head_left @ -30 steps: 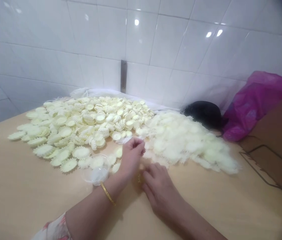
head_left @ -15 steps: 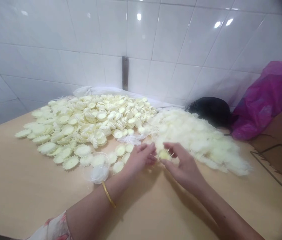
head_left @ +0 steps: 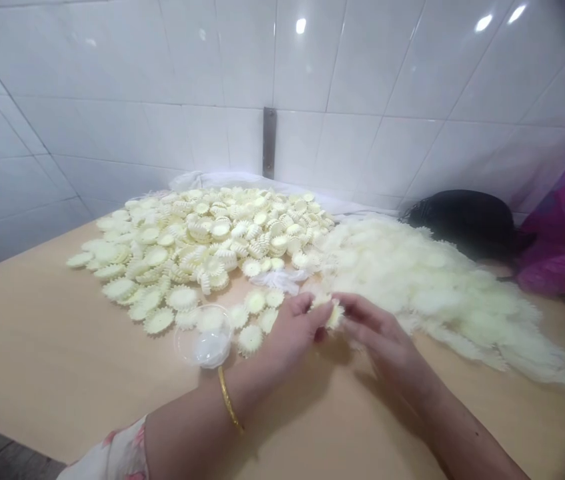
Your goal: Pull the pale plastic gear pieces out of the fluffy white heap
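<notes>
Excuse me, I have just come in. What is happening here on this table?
A person is working with bare hands at a tan table top. Their left hand and right hand together hold a small pale yellow piece with frayed edges. To the left lies a heap of toothed pale yellow discs, and to the right a heap of soft, frilly pale pieces. A clear plastic cup stands near the left hand.

Pale-yellow toothed disc [head_left: 334,316], tilted edge-on
</notes>
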`<state>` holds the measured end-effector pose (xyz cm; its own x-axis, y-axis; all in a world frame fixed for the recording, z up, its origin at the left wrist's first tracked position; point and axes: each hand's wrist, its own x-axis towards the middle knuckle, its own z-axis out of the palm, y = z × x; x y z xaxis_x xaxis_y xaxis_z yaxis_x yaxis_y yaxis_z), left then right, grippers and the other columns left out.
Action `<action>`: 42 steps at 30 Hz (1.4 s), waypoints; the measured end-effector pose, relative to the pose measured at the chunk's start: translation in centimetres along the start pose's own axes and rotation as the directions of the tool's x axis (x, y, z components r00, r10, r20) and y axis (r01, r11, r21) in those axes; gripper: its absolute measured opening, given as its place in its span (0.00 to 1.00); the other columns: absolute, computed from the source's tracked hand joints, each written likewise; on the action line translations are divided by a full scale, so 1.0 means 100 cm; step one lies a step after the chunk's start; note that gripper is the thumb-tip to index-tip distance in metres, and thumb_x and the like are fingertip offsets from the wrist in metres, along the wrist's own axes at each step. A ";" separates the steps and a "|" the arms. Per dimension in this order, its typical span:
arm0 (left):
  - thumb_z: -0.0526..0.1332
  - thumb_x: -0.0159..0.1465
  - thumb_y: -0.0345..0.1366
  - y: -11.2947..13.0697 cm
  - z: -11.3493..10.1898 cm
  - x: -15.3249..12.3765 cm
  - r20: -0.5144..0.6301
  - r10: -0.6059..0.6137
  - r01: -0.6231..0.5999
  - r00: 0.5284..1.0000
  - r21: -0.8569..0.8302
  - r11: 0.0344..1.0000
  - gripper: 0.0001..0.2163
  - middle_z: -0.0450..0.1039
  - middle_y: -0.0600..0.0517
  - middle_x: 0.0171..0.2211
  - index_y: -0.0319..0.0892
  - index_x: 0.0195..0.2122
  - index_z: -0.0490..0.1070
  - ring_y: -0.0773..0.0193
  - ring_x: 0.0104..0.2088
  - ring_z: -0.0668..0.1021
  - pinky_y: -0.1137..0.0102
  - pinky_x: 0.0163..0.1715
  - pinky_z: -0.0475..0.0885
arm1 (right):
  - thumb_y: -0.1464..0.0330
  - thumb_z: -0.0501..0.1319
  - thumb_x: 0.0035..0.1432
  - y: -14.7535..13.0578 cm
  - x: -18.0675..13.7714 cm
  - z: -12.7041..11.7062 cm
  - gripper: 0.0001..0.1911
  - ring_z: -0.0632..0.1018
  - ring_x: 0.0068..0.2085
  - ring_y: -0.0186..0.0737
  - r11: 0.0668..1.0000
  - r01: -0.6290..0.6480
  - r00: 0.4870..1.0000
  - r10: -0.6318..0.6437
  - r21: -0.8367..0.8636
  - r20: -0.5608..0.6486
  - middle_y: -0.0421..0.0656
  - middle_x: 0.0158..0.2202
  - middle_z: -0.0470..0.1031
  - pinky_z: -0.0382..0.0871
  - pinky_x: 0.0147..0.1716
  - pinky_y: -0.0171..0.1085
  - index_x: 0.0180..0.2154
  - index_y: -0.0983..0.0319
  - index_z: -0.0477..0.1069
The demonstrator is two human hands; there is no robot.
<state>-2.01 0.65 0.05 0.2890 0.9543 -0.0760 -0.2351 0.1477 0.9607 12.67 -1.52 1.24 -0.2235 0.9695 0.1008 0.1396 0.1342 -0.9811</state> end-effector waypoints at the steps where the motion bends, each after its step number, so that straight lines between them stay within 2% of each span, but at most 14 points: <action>1: 0.62 0.52 0.44 0.000 0.000 0.000 -0.006 0.006 -0.006 1.000 0.013 1.000 0.13 0.60 0.56 0.20 0.39 0.26 0.65 0.74 0.18 0.63 0.73 0.21 0.59 | 0.59 0.57 0.55 -0.001 0.000 0.000 0.17 0.73 0.42 0.43 1.000 0.005 0.999 -0.004 0.021 -0.031 0.43 0.39 0.73 0.67 0.42 0.39 0.44 0.59 0.69; 5: 0.63 0.50 0.47 0.000 0.002 0.001 -0.041 -0.037 0.037 0.998 0.014 0.999 0.16 0.58 0.57 0.20 0.39 0.24 0.64 0.75 0.18 0.60 0.74 0.19 0.56 | 0.57 0.58 0.54 -0.003 0.000 0.003 0.15 0.73 0.39 0.40 0.999 -0.023 0.992 0.027 0.036 -0.123 0.41 0.33 0.74 0.67 0.41 0.37 0.39 0.59 0.72; 8: 0.65 0.47 0.48 0.000 0.004 0.000 -0.081 -0.089 0.088 0.993 -0.015 0.996 0.17 0.58 0.57 0.21 0.38 0.25 0.66 0.75 0.19 0.60 0.74 0.19 0.55 | 0.57 0.61 0.51 -0.001 0.001 0.008 0.15 0.74 0.37 0.41 0.986 -0.047 0.994 0.062 0.158 -0.090 0.43 0.34 0.75 0.68 0.38 0.38 0.37 0.60 0.72; 11: 0.65 0.47 0.48 0.000 0.006 -0.002 -0.070 -0.110 0.109 0.991 -0.031 0.994 0.17 0.60 0.55 0.22 0.38 0.26 0.67 0.74 0.20 0.60 0.74 0.19 0.54 | 0.58 0.63 0.48 0.002 0.001 0.011 0.15 0.74 0.34 0.40 0.962 -0.078 0.993 0.099 0.261 -0.067 0.44 0.33 0.75 0.68 0.36 0.37 0.35 0.62 0.72; 16: 0.64 0.47 0.50 0.006 0.009 -0.005 -0.054 -0.133 0.132 0.990 -0.019 0.991 0.18 0.62 0.54 0.22 0.37 0.25 0.69 0.73 0.21 0.62 0.75 0.19 0.52 | 0.60 0.63 0.49 0.005 0.001 0.008 0.14 0.73 0.33 0.37 0.955 -0.077 0.994 0.096 0.287 -0.051 0.43 0.33 0.73 0.67 0.34 0.36 0.36 0.61 0.72; 18: 0.64 0.46 0.50 0.007 0.010 -0.005 -0.074 -0.139 0.137 0.988 -0.031 0.990 0.18 0.59 0.55 0.20 0.38 0.23 0.68 0.74 0.20 0.60 0.74 0.18 0.51 | 0.61 0.63 0.49 0.004 0.000 0.007 0.14 0.73 0.35 0.39 0.970 -0.025 0.994 0.050 0.240 -0.097 0.43 0.34 0.73 0.67 0.35 0.37 0.37 0.61 0.70; 20: 0.65 0.46 0.51 0.007 0.009 -0.005 -0.096 -0.139 0.136 0.986 -0.038 0.990 0.19 0.57 0.57 0.18 0.38 0.22 0.67 0.74 0.19 0.58 0.74 0.18 0.51 | 0.61 0.64 0.48 0.003 -0.001 0.008 0.15 0.73 0.36 0.40 0.992 0.035 0.988 -0.016 0.123 -0.153 0.43 0.34 0.72 0.67 0.35 0.37 0.37 0.60 0.69; 24: 0.63 0.47 0.54 0.002 0.007 -0.004 -0.081 -0.118 0.115 0.990 -0.044 0.992 0.21 0.57 0.57 0.17 0.39 0.20 0.63 0.74 0.18 0.59 0.74 0.18 0.52 | 0.63 0.61 0.51 0.001 -0.003 0.010 0.07 0.71 0.35 0.39 0.971 0.139 0.970 -0.173 -0.196 -0.172 0.41 0.31 0.69 0.66 0.35 0.36 0.30 0.60 0.67; 26: 0.61 0.48 0.55 0.000 0.006 -0.003 -0.051 -0.115 0.114 0.992 -0.038 0.993 0.22 0.56 0.57 0.16 0.39 0.19 0.62 0.74 0.17 0.59 0.74 0.17 0.52 | 0.65 0.59 0.53 0.000 -0.004 0.011 0.07 0.71 0.35 0.39 0.956 0.172 0.964 -0.213 -0.237 -0.158 0.41 0.33 0.69 0.65 0.34 0.36 0.26 0.60 0.66; 28: 0.59 0.48 0.56 -0.001 0.006 -0.002 -0.026 -0.122 0.120 0.992 -0.043 0.992 0.22 0.55 0.57 0.16 0.40 0.18 0.60 0.74 0.17 0.58 0.74 0.17 0.52 | 0.66 0.59 0.53 0.000 -0.004 0.011 0.08 0.71 0.34 0.38 0.970 0.172 0.967 -0.200 -0.175 -0.160 0.41 0.33 0.69 0.64 0.33 0.36 0.25 0.60 0.65; 32: 0.60 0.49 0.54 0.003 0.009 -0.004 0.023 -0.137 0.138 0.990 -0.078 0.987 0.21 0.54 0.58 0.16 0.40 0.18 0.59 0.75 0.16 0.57 0.74 0.15 0.49 | 0.64 0.59 0.52 -0.002 -0.003 0.011 0.09 0.71 0.30 0.38 0.991 0.077 0.981 -0.055 0.113 -0.189 0.39 0.26 0.68 0.65 0.31 0.36 0.23 0.60 0.64; 37: 0.66 0.46 0.47 0.006 0.011 -0.007 0.050 -0.157 0.158 0.986 -0.014 0.987 0.17 0.58 0.57 0.18 0.38 0.24 0.66 0.75 0.17 0.58 0.75 0.16 0.50 | 0.62 0.64 0.47 -0.002 0.002 0.009 0.13 0.69 0.26 0.35 0.919 -0.010 0.972 0.101 0.394 -0.213 0.37 0.20 0.65 0.67 0.33 0.38 0.21 0.60 0.63; 39: 0.66 0.46 0.47 0.005 0.011 -0.008 0.061 -0.172 0.173 0.983 -0.011 0.985 0.16 0.60 0.57 0.19 0.39 0.26 0.67 0.75 0.17 0.59 0.75 0.15 0.51 | 0.62 0.65 0.45 -0.001 0.004 0.004 0.13 0.69 0.25 0.34 0.904 -0.008 0.960 0.126 0.428 -0.249 0.36 0.20 0.65 0.67 0.33 0.37 0.21 0.61 0.63; 42: 0.66 0.46 0.46 0.001 0.010 -0.008 0.073 -0.218 0.219 0.973 0.004 0.976 0.16 0.60 0.58 0.17 0.39 0.27 0.67 0.75 0.16 0.60 0.75 0.15 0.52 | 0.61 0.64 0.47 -0.001 0.007 -0.010 0.13 0.70 0.26 0.34 0.921 0.060 0.936 0.083 0.385 -0.343 0.36 0.21 0.66 0.68 0.32 0.37 0.22 0.60 0.64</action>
<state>-1.35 -0.37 0.52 0.4005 0.8774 -0.2641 -0.1629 0.3518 0.9218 13.42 -0.68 1.56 0.1332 0.9886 0.0700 -0.2564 0.1026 -0.9611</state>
